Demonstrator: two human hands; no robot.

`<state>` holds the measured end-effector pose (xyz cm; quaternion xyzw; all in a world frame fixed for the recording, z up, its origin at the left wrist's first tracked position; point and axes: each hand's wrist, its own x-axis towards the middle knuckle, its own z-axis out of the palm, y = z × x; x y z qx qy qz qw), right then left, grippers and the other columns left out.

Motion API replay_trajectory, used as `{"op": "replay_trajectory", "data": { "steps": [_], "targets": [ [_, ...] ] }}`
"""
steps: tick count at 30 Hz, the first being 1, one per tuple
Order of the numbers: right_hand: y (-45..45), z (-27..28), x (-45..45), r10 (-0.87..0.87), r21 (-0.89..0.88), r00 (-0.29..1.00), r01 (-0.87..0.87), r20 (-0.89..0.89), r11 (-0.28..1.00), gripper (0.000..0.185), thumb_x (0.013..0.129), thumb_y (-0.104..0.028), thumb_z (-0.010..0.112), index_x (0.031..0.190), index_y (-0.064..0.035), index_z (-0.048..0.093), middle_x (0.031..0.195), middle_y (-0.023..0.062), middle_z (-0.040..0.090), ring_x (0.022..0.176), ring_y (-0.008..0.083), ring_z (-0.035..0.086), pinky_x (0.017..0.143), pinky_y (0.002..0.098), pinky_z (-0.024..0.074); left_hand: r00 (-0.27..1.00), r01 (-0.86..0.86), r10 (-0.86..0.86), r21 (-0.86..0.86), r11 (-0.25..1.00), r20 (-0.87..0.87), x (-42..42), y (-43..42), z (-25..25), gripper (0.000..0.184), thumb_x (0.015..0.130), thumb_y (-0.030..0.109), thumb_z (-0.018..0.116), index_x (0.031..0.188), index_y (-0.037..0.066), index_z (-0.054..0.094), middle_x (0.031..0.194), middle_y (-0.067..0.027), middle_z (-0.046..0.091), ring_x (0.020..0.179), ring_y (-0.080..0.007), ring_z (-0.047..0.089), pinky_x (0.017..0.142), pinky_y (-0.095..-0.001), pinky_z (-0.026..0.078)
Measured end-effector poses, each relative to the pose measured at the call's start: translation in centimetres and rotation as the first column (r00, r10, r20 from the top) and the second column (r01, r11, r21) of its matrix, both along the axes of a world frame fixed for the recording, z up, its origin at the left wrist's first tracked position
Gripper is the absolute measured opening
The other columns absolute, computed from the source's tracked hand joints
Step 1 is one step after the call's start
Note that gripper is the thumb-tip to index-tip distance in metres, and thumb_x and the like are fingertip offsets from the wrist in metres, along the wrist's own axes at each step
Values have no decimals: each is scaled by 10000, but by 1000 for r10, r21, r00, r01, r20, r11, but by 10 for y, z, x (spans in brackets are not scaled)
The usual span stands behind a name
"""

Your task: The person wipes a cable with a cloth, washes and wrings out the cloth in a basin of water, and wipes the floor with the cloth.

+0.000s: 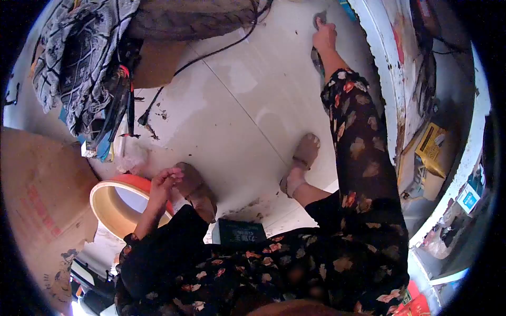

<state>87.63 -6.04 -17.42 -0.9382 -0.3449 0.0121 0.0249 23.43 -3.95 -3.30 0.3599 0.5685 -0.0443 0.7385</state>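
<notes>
My left hand (165,181) is held in front of a round tub with an orange-red outside and a cream inner wall (108,197). Its fingers are loosely curled together, with nothing visible in them. A brown shoe (196,185) is just beside it. Far out at the upper right, my right hand (324,37) reaches down to the pale floor. Its fingers are bent over a small dark grey thing (320,18), whose kind I cannot make out. A grey strip or shadow runs along the wrist.
Pale floor tiles (237,95) carry damp smears and scattered debris. A black cable (211,54) crosses them towards a patterned grey cloth (84,63). A large cardboard box (42,205) stands left, a dark green box (240,231) between my feet. A chipped white edge (377,52) borders the right.
</notes>
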Motion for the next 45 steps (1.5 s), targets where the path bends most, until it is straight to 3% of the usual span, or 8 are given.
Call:
{"op": "replay_trajectory", "data": {
  "steps": [3, 4, 7, 10, 13, 19, 28, 45],
  "targets": [
    [-3, -11, 6, -269, -21, 963, 268, -34, 963, 474, 813, -226, 509, 1285, -187, 527, 1108, 258, 490, 1012, 414, 529, 893, 418, 451, 1000, -1, 1, 7, 1000, -12, -4, 0, 1, 247, 889, 50, 462, 1103, 15, 580, 1010, -66, 634, 906, -140, 578, 814, -260, 447],
    [-5, -25, 17, -187, -23, 982, 188, 36, 982, 537, 771, -354, 560, 1274, -168, 541, 1153, 262, 468, 1040, 386, 524, 917, 411, 438, 1000, 4, -4, 12, 1000, -9, -5, 1, 0, 249, 888, 51, 464, 1106, 14, 579, 1011, -67, 634, 907, -141, 578, 812, -262, 449],
    [7, 2, -5, -259, 46, 964, 262, -54, 964, 626, 709, -451, 622, 1254, -149, 561, 1160, 256, 472, 1056, 365, 521, 935, 402, 429, 999, 25, -26, 1, 1000, 41, -13, -1, -10, 252, 888, 54, 464, 1110, 13, 577, 1012, -66, 634, 910, -140, 576, 811, -267, 452],
    [5, -24, 10, -346, 139, 934, 356, -94, 924, 707, 642, -518, 672, 1224, -126, 585, 1157, 250, 474, 1076, 353, 517, 948, 385, 419, 1000, 27, -27, -17, 1000, -10, -6, 1, 0, 256, 888, 51, 459, 1112, 13, 577, 1007, -63, 634, 912, -136, 574, 817, -267, 450],
    [2, -30, 19, -364, 166, 915, 392, -176, 905, 721, 630, -520, 682, 1227, -128, 584, 1152, 252, 475, 1085, 356, 510, 957, 374, 410, 999, 37, -37, 2, 999, -25, -7, 0, 0, 257, 892, 47, 451, 1112, 11, 577, 1000, -63, 635, 907, -133, 574, 816, -260, 447],
    [-5, -46, 24, -262, 146, 964, 264, -36, 953, 752, 644, -522, 668, 1274, -132, 542, 1164, 269, 474, 1109, 367, 486, 986, 363, 380, 999, 21, -21, -23, 1000, 25, -8, -1, -7, 241, 903, 55, 460, 1107, 11, 580, 993, -59, 634, 898, -129, 573, 818, -253, 445],
    [-1, -25, 9, -297, 195, 934, 334, -197, 922, 777, 658, -519, 684, 1295, -111, 512, 1189, 291, 504, 1180, 407, 404, 1025, 431, 329, 1000, 17, -17, -16, 1000, 19, -5, -1, -6, 231, 900, 64, 477, 1099, 18, 585, 979, -52, 638, 893, -120, 572, 806, -253, 443],
    [-8, -36, 27, -227, 169, 961, 252, -155, 953, 666, 697, -409, 660, 1297, -156, 519, 1191, 265, 452, 1114, 374, 470, 1003, 380, 361, 1000, 26, -26, -23, 999, 3, -3, 0, -3, 246, 895, 72, 464, 1104, 30, 585, 1001, -56, 638, 887, -121, 577, 792, -253, 445]
  ]
}}
